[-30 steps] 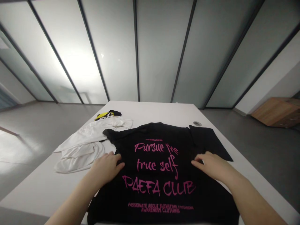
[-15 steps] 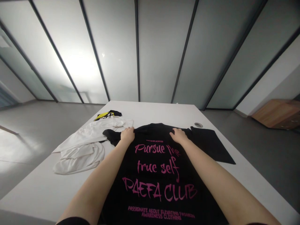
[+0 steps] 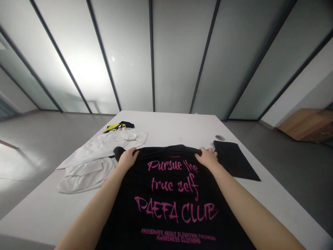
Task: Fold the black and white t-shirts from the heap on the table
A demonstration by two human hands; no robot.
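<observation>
A black T-shirt (image 3: 171,191) with pink lettering is spread before me, its collar end toward the far side of the table. At its left shoulder my left hand (image 3: 128,157) is closed on the fabric, a bit of black sleeve showing beyond the fingers. My right hand (image 3: 207,156) grips the right shoulder, fingers curled around the cloth. The far edge of the shirt stretches between both hands. Its lower end runs out of view at the bottom.
White garments (image 3: 88,159) lie crumpled on the left of the white table (image 3: 166,126), with a yellow and black garment (image 3: 118,127) behind them. A folded black cloth (image 3: 235,159) and a roll of tape (image 3: 220,138) lie on the right. Frosted glass panels (image 3: 177,55) stand beyond.
My hands have moved apart and outward along the shoulders, closing on the fabric. The shirt's far edge has come slightly nearer, and its sleeves are now gathered at my hands.
</observation>
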